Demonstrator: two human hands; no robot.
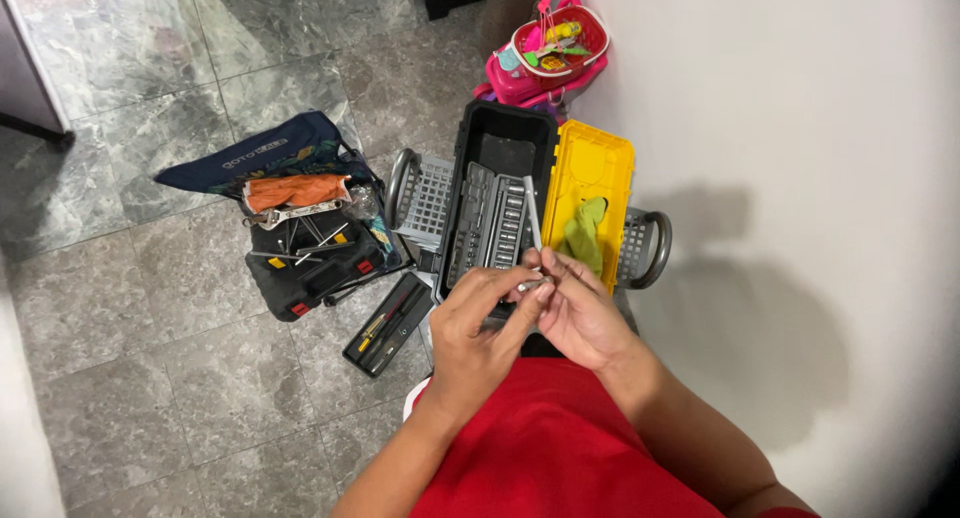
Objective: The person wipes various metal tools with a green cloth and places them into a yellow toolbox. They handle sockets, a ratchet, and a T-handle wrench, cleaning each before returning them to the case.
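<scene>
Left hand (478,328) and right hand (580,313) together pinch a slim metal ratchet handle (532,218) above an open black socket case (495,213), beside a yellow lid (590,168).

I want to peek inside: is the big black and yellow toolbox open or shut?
Open. The toolbox shows its black inside, with a socket tray in it, and its yellow lid lies flipped back beside it, a green cloth resting on it.

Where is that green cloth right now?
In the head view, the green cloth lies in the open yellow toolbox lid, right of the black socket tray, just above the person's right hand.
</scene>
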